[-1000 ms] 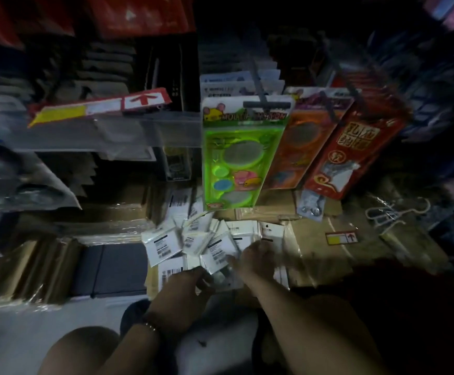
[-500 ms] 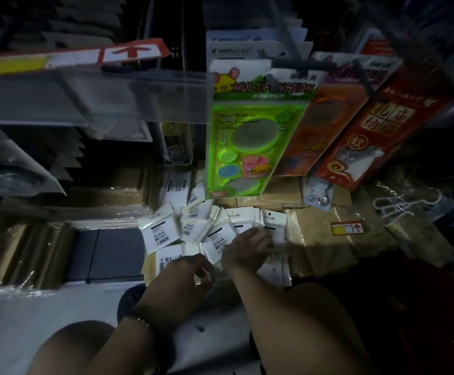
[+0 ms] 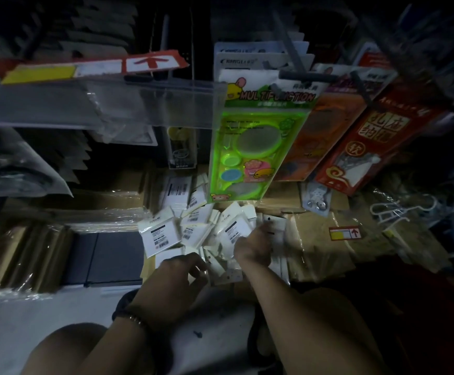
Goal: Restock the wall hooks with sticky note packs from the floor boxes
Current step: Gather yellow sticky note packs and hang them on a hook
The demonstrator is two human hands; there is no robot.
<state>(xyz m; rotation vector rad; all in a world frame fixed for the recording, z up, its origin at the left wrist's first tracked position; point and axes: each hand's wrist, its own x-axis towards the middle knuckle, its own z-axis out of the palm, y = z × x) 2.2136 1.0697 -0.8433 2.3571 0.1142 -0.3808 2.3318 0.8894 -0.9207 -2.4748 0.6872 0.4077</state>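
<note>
L hand (image 3: 177, 277) fingers (image 3: 197, 267) curl round packs (image 3: 160, 235); R hand (image 3: 252, 247) grip I can't tell. I judge gathering stage, hanging yet to come.

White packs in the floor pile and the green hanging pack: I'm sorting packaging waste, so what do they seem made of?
White packs: matte paper or card with printed barcode labels, probably in thin clear film, though the dim light leaves that open. Green hanging pack: glossy translucent plastic under a printed card header; it glows and shows sheen.
</note>
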